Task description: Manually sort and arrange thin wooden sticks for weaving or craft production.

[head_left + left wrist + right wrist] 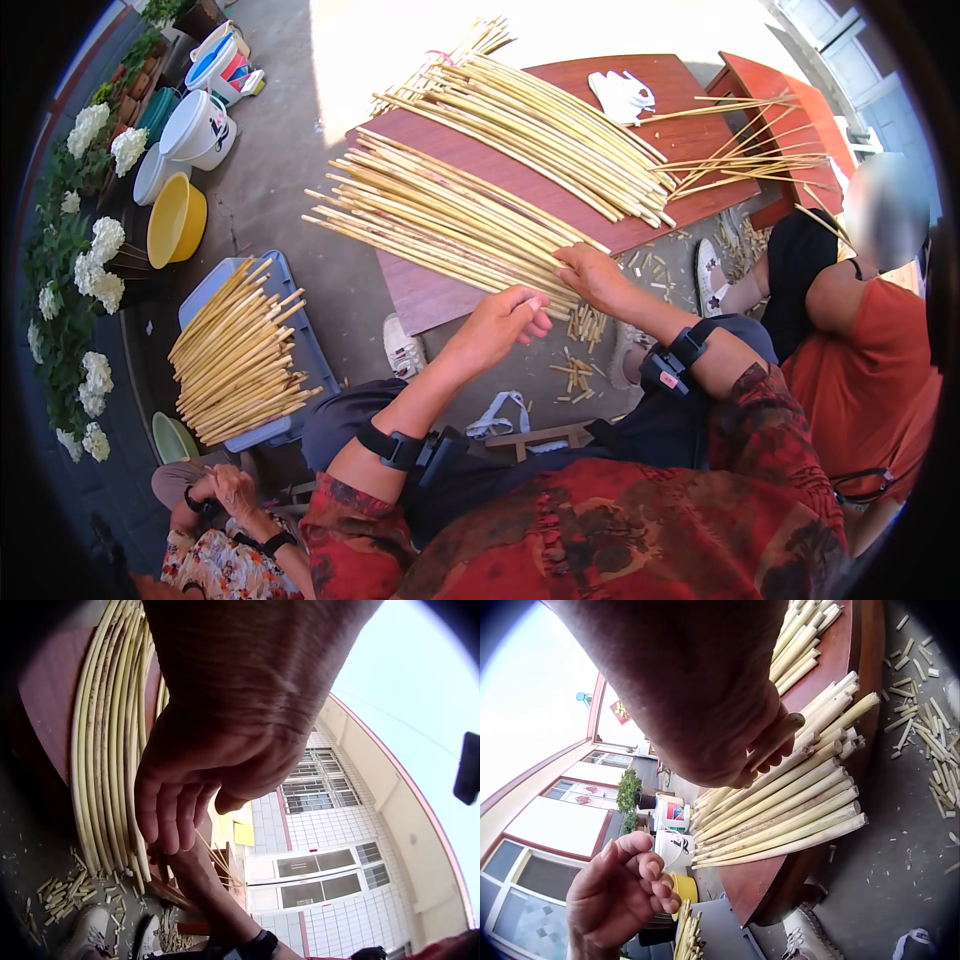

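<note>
You apparently sort by gripping one stick (776,745) with your right hand (597,282) at the near edge of the tabletop (425,305), left hand (500,325) loosely curled, empty; next, likely align it with the bundle (450,213).

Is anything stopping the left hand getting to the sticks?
Nothing visible blocks the left hand from the nearest sticks on the table; only the right hand is at one end of them.

You are in an open-air yard (280,170), seemingly a home's: sky (397,682) shows above tiled walls (360,922) and a barred window (322,780), with flowers (107,240) and buckets (200,135) along its edge.
</note>
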`<action>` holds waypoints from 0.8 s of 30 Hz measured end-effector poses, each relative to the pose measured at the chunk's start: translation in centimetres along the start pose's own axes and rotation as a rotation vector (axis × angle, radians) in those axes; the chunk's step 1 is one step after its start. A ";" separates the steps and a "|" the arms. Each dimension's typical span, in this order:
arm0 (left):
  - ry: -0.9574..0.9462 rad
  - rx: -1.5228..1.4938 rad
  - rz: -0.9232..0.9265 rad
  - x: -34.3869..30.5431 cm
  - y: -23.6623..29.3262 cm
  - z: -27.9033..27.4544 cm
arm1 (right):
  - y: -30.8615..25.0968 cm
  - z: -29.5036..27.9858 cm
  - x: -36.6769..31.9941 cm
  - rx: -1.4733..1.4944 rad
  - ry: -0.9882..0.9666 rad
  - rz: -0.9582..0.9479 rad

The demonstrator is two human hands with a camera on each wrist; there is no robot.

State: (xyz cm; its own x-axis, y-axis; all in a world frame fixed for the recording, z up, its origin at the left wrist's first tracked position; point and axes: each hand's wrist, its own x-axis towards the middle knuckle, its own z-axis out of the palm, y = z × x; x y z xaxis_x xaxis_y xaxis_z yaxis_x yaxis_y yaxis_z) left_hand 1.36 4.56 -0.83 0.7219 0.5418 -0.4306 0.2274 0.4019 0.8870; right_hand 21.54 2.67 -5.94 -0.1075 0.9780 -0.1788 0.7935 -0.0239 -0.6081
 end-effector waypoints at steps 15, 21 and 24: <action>-0.008 0.123 0.017 0.0 -0.7 0.2 | -0.4 0.9 1.3 -0.196 -0.038 -0.047; 0.001 0.135 0.023 0.0 -0.2 0.4 | 0.7 1.1 1.5 -0.182 0.028 -0.088; -0.010 0.172 0.027 0.0 -0.1 0.6 | 0.7 0.5 1.5 -0.190 0.027 -0.105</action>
State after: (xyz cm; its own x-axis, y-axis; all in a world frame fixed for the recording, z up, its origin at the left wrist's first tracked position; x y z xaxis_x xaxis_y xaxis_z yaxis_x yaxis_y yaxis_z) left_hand 1.71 4.12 -0.83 0.7353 0.5434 -0.4050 0.3155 0.2544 0.9142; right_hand 21.68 4.04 -7.01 -0.1812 0.9784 -0.1000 0.8779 0.1151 -0.4648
